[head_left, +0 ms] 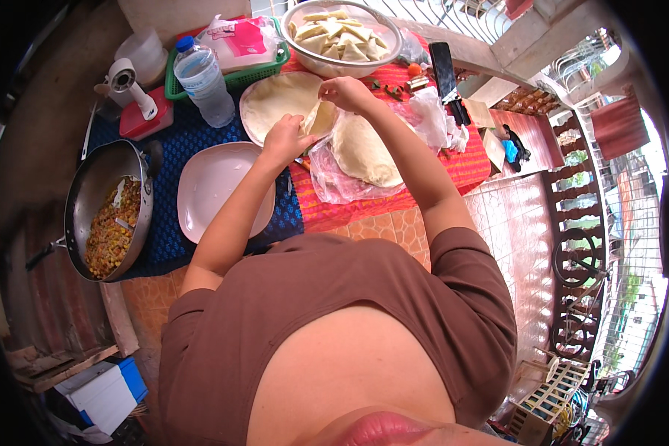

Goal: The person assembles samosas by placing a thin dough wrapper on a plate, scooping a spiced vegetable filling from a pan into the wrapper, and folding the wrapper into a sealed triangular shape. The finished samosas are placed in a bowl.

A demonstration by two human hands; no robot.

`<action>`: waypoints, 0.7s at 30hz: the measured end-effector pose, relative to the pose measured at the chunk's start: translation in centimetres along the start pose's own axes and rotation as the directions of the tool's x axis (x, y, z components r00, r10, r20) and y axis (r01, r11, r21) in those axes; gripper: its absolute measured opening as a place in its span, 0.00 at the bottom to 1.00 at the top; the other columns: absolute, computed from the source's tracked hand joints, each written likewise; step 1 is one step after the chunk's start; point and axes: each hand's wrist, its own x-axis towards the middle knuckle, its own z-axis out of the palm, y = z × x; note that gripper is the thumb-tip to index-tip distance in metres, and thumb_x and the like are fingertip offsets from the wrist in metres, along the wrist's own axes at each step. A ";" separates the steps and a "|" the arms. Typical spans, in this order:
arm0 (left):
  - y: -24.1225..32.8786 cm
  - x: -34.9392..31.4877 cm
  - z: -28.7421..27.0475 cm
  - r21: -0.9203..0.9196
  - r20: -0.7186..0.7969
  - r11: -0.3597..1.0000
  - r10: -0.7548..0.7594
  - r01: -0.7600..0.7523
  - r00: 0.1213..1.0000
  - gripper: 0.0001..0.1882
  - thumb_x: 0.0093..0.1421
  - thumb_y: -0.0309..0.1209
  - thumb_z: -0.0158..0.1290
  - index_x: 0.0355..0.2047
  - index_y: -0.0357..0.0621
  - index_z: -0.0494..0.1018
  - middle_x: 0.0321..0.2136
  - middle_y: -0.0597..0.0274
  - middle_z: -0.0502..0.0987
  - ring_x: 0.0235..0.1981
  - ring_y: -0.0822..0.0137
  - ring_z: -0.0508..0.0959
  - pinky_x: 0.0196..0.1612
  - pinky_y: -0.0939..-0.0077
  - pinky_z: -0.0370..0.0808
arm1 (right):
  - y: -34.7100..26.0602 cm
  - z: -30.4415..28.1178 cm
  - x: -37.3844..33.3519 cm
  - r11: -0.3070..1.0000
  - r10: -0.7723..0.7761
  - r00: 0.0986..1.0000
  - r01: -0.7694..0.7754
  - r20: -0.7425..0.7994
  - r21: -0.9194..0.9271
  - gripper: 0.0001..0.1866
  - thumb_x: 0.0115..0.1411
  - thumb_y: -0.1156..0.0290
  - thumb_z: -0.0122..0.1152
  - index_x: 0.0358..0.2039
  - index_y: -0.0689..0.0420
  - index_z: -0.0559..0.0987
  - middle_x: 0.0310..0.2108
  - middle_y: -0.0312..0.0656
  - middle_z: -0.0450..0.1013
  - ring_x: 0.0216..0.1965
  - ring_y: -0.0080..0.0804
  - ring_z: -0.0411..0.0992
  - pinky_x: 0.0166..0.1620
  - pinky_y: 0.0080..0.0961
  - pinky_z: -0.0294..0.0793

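Over the table, my left hand [284, 140] pinches the lower edge of a pale dough wrapper [321, 119], folded into what looks like a pocket. My right hand [347, 93] has its fingers curled at the wrapper's upper edge. Just behind lies a plate with round, flat dough sheets [275, 100]. Below my right forearm, more dough sheets [364, 152] rest on a clear pinkish plastic bag [323, 178]. Nearer me on the left is a pale pink square plate [219, 186]. Whether any filling is inside the wrapper cannot be seen.
Far left, a deep pan [145, 201] holds chopped vegetable filling [111, 238] and a spoon. Folded triangular pastries [338, 37] fill a bowl [379, 70] at the back. A water bottle [207, 89], green basket [172, 85], red container [156, 123] and black phone [444, 70] stand around.
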 end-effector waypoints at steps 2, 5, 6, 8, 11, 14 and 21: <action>-0.1 0.3 -0.2 0.048 0.054 0.999 -0.009 0.006 0.999 0.19 0.53 0.37 0.59 0.41 0.38 0.75 0.33 0.49 0.75 0.32 0.54 0.77 0.38 0.66 0.73 | 0.0 -0.3 0.2 0.999 -0.029 1.000 0.029 0.007 -0.017 0.07 0.54 0.66 0.59 0.32 0.49 0.82 0.31 0.40 0.77 0.33 0.37 0.76 0.38 0.33 0.74; -0.7 0.6 -0.1 -0.008 -0.015 1.000 -0.017 0.017 1.000 0.15 0.55 0.36 0.57 0.39 0.38 0.77 0.34 0.49 0.76 0.31 0.54 0.77 0.38 0.67 0.72 | 0.0 -0.4 0.4 0.993 -0.110 0.992 0.107 -0.057 -0.049 0.07 0.53 0.67 0.60 0.32 0.50 0.82 0.31 0.40 0.76 0.34 0.38 0.75 0.38 0.33 0.74; -1.0 0.9 -0.2 -0.038 -0.014 0.999 -0.025 0.025 1.000 0.15 0.55 0.36 0.56 0.37 0.38 0.77 0.33 0.48 0.76 0.32 0.52 0.77 0.38 0.65 0.73 | -0.1 -0.4 0.3 0.993 -0.114 0.990 0.111 -0.088 -0.031 0.06 0.52 0.67 0.61 0.32 0.50 0.82 0.31 0.41 0.75 0.34 0.38 0.75 0.38 0.32 0.74; -1.2 1.4 -0.7 -0.099 -0.002 0.994 -0.039 0.039 0.999 0.14 0.56 0.37 0.54 0.33 0.37 0.78 0.31 0.46 0.77 0.34 0.48 0.77 0.39 0.63 0.73 | 0.3 -0.5 0.3 0.993 -0.115 0.989 0.115 -0.092 -0.009 0.06 0.51 0.68 0.62 0.31 0.50 0.82 0.31 0.41 0.75 0.34 0.38 0.75 0.38 0.32 0.74; -2.0 2.4 -1.1 -0.176 0.037 0.976 -0.126 0.130 0.991 0.15 0.58 0.39 0.53 0.35 0.39 0.79 0.28 0.47 0.79 0.30 0.53 0.79 0.36 0.67 0.73 | 1.0 -1.0 0.9 0.994 -0.105 0.994 0.105 -0.010 0.024 0.06 0.49 0.69 0.63 0.30 0.50 0.83 0.30 0.40 0.77 0.34 0.36 0.76 0.38 0.31 0.74; -3.6 3.2 -0.8 -0.355 0.250 0.871 -0.263 0.340 0.932 0.17 0.59 0.40 0.52 0.38 0.38 0.79 0.27 0.51 0.81 0.27 0.64 0.79 0.34 0.72 0.73 | 1.3 -1.2 0.9 0.996 -0.079 0.994 0.076 0.073 0.039 0.07 0.48 0.70 0.64 0.30 0.50 0.84 0.30 0.39 0.78 0.33 0.35 0.77 0.38 0.30 0.75; -4.7 3.3 -0.2 -0.402 0.350 0.864 -0.161 0.303 0.923 0.19 0.60 0.42 0.55 0.38 0.35 0.78 0.22 0.65 0.77 0.24 0.76 0.73 0.28 0.79 0.69 | 0.5 -2.0 0.6 1.000 0.028 0.970 -0.029 0.242 -0.002 0.07 0.48 0.71 0.65 0.30 0.50 0.84 0.30 0.38 0.79 0.32 0.34 0.77 0.37 0.30 0.75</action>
